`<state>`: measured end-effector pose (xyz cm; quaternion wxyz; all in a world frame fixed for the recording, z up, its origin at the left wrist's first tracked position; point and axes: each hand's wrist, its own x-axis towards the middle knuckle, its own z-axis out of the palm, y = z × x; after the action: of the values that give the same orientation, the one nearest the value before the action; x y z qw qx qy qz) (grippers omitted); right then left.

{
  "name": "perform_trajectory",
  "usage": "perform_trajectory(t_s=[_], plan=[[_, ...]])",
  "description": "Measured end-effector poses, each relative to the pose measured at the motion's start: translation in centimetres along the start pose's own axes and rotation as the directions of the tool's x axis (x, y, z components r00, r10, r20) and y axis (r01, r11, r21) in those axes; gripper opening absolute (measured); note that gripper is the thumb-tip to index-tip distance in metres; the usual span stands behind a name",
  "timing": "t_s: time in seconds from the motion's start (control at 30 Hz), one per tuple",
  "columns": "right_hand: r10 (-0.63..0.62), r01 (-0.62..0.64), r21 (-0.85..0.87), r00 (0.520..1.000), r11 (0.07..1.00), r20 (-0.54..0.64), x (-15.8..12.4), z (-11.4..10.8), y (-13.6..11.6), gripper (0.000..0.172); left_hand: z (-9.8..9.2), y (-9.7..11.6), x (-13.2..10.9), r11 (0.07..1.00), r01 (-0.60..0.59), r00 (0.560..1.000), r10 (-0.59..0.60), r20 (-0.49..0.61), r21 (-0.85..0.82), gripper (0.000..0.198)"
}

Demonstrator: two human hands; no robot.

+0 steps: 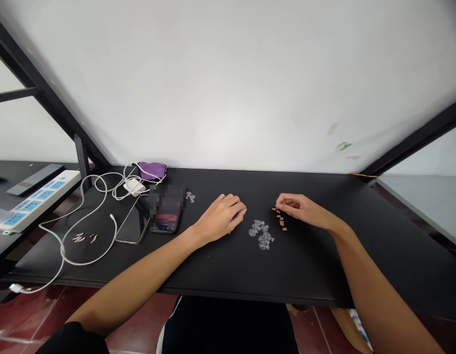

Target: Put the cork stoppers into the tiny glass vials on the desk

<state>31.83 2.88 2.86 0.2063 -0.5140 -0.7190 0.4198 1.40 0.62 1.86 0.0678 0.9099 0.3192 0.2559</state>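
Fingers (283, 198) over black desk (305, 265) (tiled floor (139, 317))

Rushed note: your right fingertips (280, 198) cover the nearest brown bits (280, 220), so you can't tell if they're pinching one, and the bits are too small to identify. Clear pieces (261, 234) between your hands are also unclear. Left of your left hand (220, 217), the phone (167, 223) is pixelated on top; farther left, the small metal bits (80, 238) are too tiny to make out.

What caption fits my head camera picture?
Left hand and right hand near clear plastic pieces and brown bits on a black desk.
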Motion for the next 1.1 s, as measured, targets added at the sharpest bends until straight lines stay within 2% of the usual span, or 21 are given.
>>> perform_trajectory(t_s=[0.43,0.73,1.1], plan=[[-0.008,0.009,-0.028,1.0,1.0,0.029,-0.3,-0.2,0.0,0.054,0.5,-0.4,-0.1,0.999,-0.029,1.0,0.029,0.003,-0.021,0.018],[-0.032,0.031,0.007,0.991,0.999,0.13,-0.8,-0.5,-0.1,0.048,0.7,-0.2,-0.3,0.998,-0.039,0.999,0.041,0.025,-0.052,0.017],[-0.021,0.031,-0.085,0.994,0.996,0.11,-0.9,-1.3,1.2,0.044,0.9,-0.2,-0.3,1.0,-0.009,1.0,0.009,0.001,-0.028,0.018]])
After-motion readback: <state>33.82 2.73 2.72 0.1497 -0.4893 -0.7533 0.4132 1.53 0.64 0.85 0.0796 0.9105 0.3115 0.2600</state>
